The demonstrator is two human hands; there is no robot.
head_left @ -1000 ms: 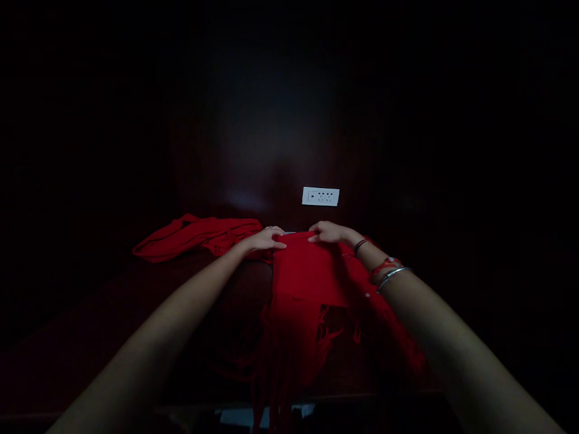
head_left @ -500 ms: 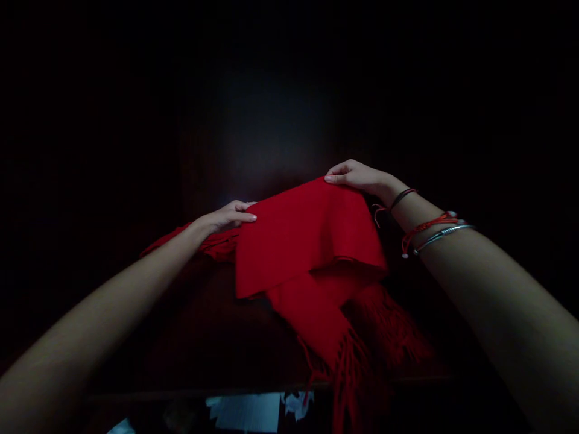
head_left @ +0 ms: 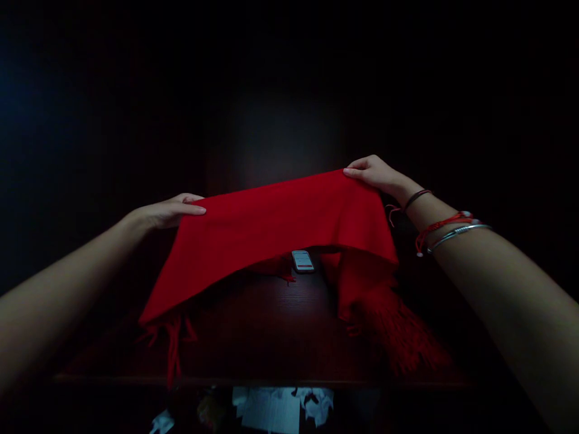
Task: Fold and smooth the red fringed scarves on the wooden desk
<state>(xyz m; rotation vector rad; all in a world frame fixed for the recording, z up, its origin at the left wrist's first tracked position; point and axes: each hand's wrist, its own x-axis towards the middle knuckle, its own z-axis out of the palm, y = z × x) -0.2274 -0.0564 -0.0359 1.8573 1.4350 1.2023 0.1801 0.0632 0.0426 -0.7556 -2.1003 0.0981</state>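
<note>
A red scarf point(head_left: 275, 217) with fringed ends is stretched between my two hands above a dark wooden table point(head_left: 280, 337). My left hand point(head_left: 174, 209) pinches its upper edge on the left, thumb on the near side. Higher up on the right, my right hand point(head_left: 373, 172) grips the same edge between thumb and fingers. One fringed corner hangs down at the lower left. On the right the cloth droops in folds, and its fringe reaches toward the table's front edge. The fingers behind the cloth are partly hidden.
A phone point(head_left: 303, 261) with a lit screen lies on the table beneath the scarf. Below the front edge are a pale sheet of paper point(head_left: 271, 410) and crumpled white paper point(head_left: 318, 405). The surroundings are very dark.
My left hand has moved left with the scarf's edge, and the cloth is spread wider. A fringed end has swung to the lower left. The phone has come into view.
</note>
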